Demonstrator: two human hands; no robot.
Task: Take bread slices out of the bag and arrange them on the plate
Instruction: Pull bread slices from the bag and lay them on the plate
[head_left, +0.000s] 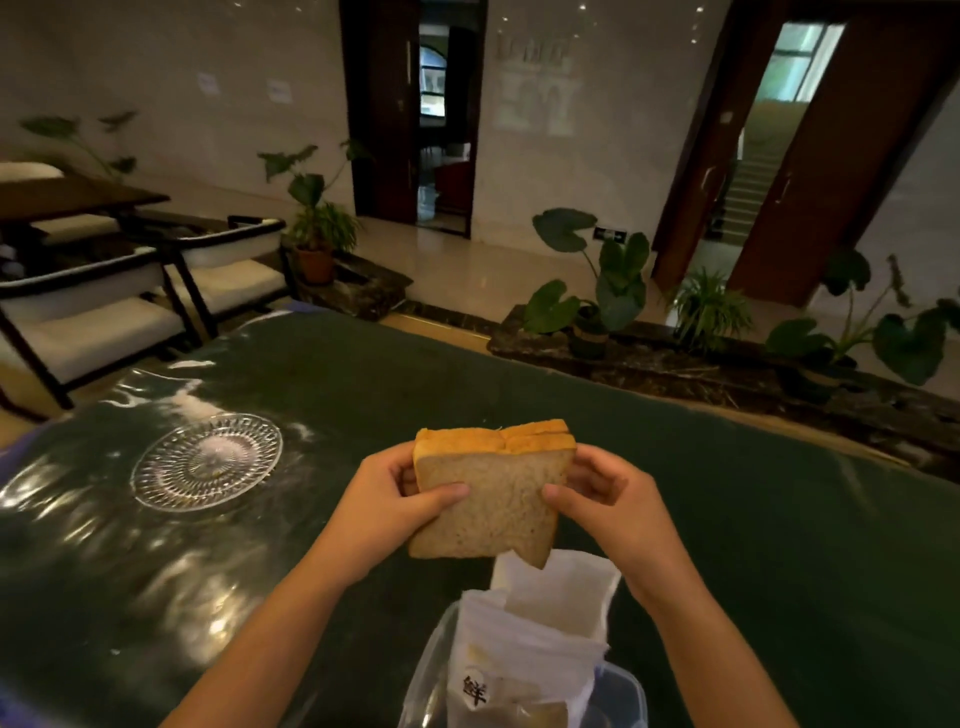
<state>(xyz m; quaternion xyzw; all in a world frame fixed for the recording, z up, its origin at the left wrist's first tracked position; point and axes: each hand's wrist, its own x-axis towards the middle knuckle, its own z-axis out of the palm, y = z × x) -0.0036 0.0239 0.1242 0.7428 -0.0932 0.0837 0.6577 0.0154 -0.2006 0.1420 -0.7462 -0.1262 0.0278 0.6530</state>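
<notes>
A small stack of brown bread slices is held upright above the table, crusts on top. My left hand grips its left edge with the thumb on the front face. On the right edge, my right hand grips the same stack, thumb also in front. Below the stack stands the white bread bag, mouth open, with more bread visible through its lower part. The clear cut-glass plate lies on the table to the left, with nothing on it.
The table has a dark green top under shiny clear plastic. The bag stands in a clear plastic container at the near edge. Beyond the far edge are white-cushioned chairs and potted plants.
</notes>
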